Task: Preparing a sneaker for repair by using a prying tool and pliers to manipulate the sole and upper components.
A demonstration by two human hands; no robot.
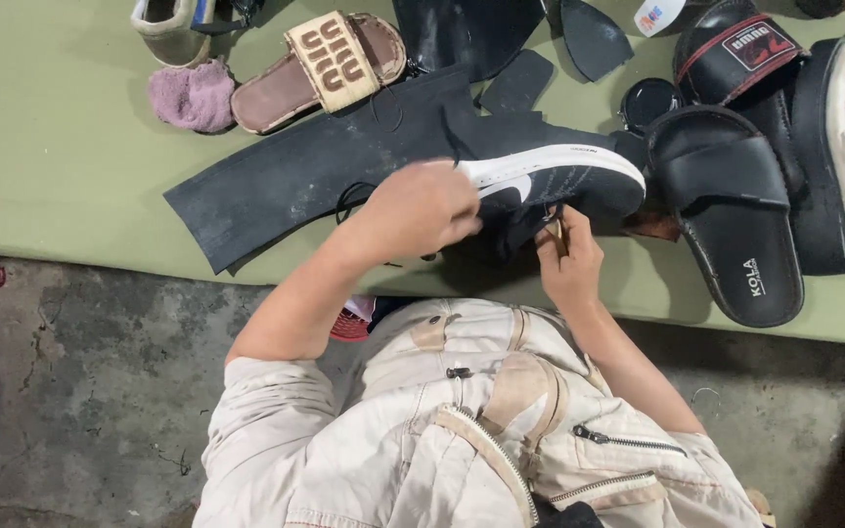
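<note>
The black sneaker (555,181) with a white sole sits gripped in the left hand (422,210), fingers wrapped around it, while the right hand (569,259) pinches a small brown tool (557,235) against it.

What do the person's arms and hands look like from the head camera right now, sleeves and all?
Both hands are bare: no gloves, rings or watch show on the left hand or the right hand. The forearms are uncovered. A pale cream jacket has its sleeves pushed up to about the elbows, creased and bunched there. It carries metal zips and tan trim patches on the front.
</note>
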